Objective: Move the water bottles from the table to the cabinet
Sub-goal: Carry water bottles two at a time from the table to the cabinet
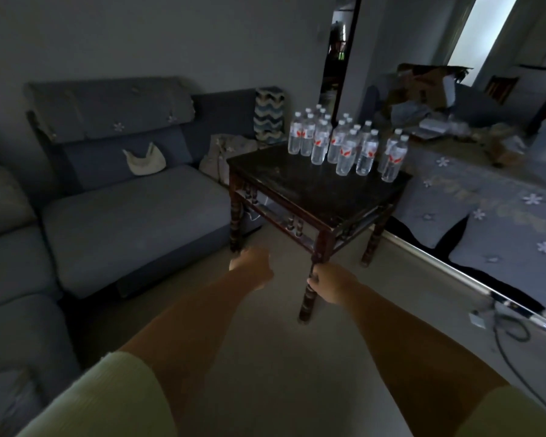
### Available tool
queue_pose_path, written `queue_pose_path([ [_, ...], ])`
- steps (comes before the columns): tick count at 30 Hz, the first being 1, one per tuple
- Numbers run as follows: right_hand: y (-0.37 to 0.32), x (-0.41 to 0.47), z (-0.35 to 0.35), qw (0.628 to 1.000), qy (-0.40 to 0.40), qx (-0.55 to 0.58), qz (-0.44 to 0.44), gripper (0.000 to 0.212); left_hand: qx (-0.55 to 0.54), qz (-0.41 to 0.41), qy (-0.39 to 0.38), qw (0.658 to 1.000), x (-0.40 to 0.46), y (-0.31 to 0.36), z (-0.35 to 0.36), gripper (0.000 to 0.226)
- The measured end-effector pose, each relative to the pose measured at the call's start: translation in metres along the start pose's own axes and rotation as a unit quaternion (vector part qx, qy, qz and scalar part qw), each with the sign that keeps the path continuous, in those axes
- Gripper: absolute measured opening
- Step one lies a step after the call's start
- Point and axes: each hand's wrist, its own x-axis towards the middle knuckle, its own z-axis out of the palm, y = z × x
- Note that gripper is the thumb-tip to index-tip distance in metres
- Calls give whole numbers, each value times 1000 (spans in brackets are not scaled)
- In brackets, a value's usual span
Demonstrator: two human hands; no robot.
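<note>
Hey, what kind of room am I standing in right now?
Most likely a home living room: a blue-grey sofa along the wall, a small dark wooden table carrying water bottles, and carpeted floor.

Bottles on bench, frame centre; sofa left, bed right.
Water bottles (347,143) stand clustered on the far right part of the bench (309,187). Sofa (133,216) fills the left of frame, bed (492,200) the right, doorway (341,52) behind at top centre. Left hand (252,266) and right hand (328,283) sit lower centre, right hand on the near bench leg.
</note>
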Motion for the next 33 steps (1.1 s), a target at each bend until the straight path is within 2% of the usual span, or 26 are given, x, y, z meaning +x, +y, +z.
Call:
queue_pose_path([
  [10,7,113,-15,1000,-16,11,6,40,23,28,-16,999,123,-5,-19,48],
  [13,8,165,-25,999,-18,25,34,41,38,47,-36,998,174,-17,-32,44],
  [18,-4,247,-41,995,-25,60,75,43,82,105,-69,989,261,-40,-61,52],
  [20,-19,280,-50,993,-29,76,91,43,108,125,-77,983,301,-54,-80,44],
  [23,-41,316,-64,992,-6,89,91,46,98,136,-50,985,350,-72,-100,32],
  [25,-50,334,-66,992,-1,91,85,45,108,147,-47,982,380,-81,-102,13],
  [28,-42,355,-65,988,-4,95,120,42,126,196,-82,969,416,-71,-93,15],
  [33,9,381,-67,977,5,103,185,40,123,262,-125,949,455,-23,-72,21],
])
